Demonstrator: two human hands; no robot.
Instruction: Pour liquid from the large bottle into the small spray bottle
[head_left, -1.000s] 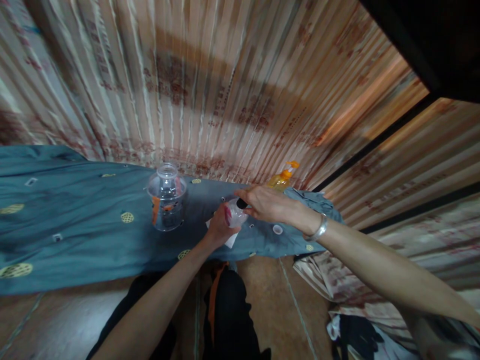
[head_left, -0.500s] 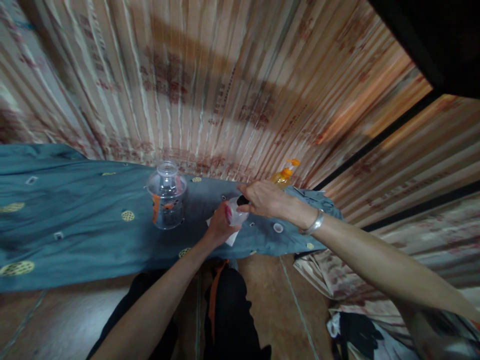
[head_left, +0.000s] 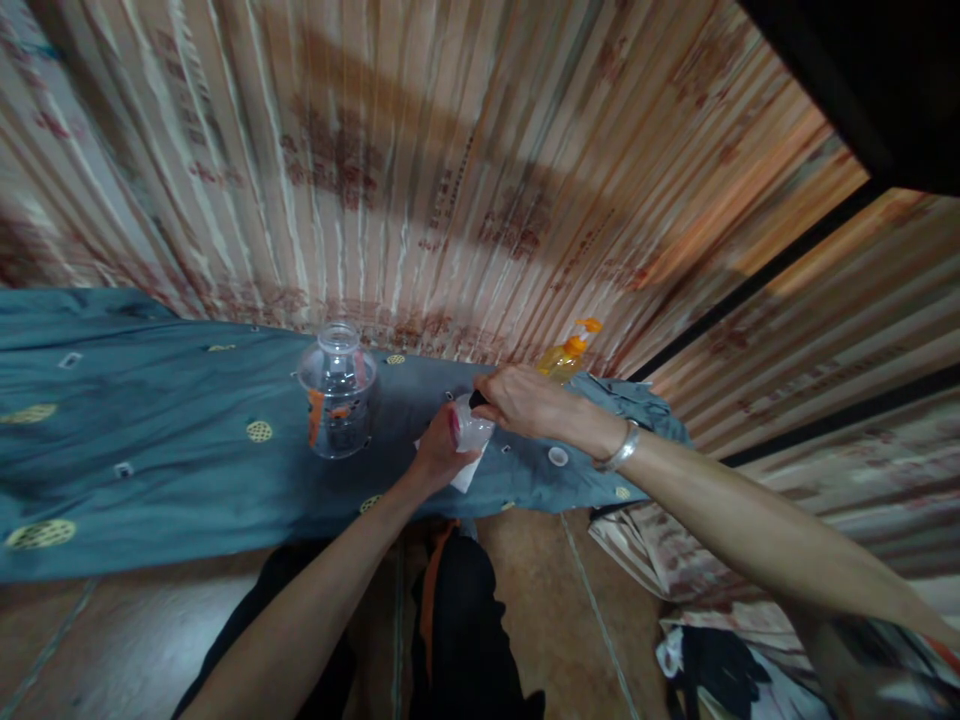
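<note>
My left hand point(head_left: 439, 448) is wrapped round a clear plastic cup or small bottle point(head_left: 474, 432) with a pink patch on its side. My right hand point(head_left: 517, 398), a silver bangle on its wrist, pinches a small black object point(head_left: 478, 399) at the top of that container. Its kind does not show, and its lower end is hidden. Beneath the container lies a piece of white paper point(head_left: 465, 478). Behind my right hand stands a pump bottle point(head_left: 562, 358) of yellow liquid with an orange pump head.
A large clear plastic jug point(head_left: 337, 415) with an orange label stands on the teal patterned cloth point(head_left: 187, 440), left of my hands. A small round white piece point(head_left: 557, 456) lies on the right. A patterned curtain point(head_left: 375, 200) hangs behind. Clothes or bags point(head_left: 720, 670) lie at lower right.
My right hand has shifted slightly left with the black object, over the top of the container. My left hand keeps its hold and has barely moved.
</note>
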